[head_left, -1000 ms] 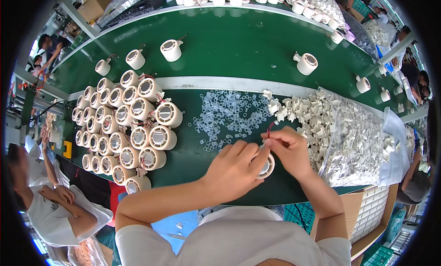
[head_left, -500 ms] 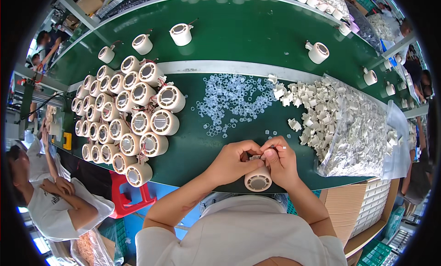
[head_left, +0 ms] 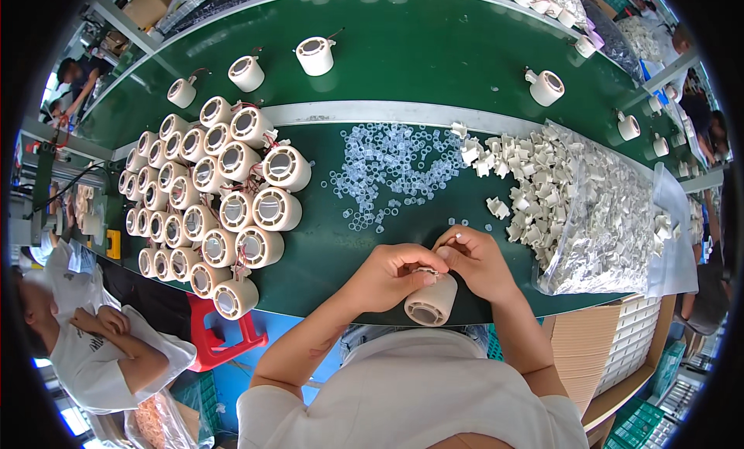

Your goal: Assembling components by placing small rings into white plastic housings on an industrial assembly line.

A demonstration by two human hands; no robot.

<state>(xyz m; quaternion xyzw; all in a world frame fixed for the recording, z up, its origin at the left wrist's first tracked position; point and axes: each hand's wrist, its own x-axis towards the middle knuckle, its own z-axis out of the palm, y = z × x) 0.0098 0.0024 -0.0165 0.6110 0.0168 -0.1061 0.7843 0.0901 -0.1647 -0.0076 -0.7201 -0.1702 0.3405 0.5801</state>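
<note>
At the near edge of the green table, my left hand [head_left: 395,277] is closed on the top of a cream cylindrical motor [head_left: 431,303]. Its round end with a grey disc faces toward me. Thumb and fingers pinch around a small white piece at the motor's far side. My right hand [head_left: 478,264] is closed beside it, fingertips pressed together close to the left fingers. Whatever sits between the right fingertips is hidden. Just beyond my hands, small clear plastic rings [head_left: 395,166] lie scattered.
Rows of similar motors [head_left: 220,247] with thin wires stand at the left. White plastic clips [head_left: 535,178] spill from a clear bag [head_left: 608,224] at the right. A metal rail [head_left: 349,112] separates a green belt [head_left: 434,54] carrying spaced motors. Someone sits at the left by a red stool [head_left: 203,340].
The motor in my left hand has tilted and shifted slightly left. My right hand has turned, its fingertips moving a little off the motor. Motors on the belt have slid right.
</note>
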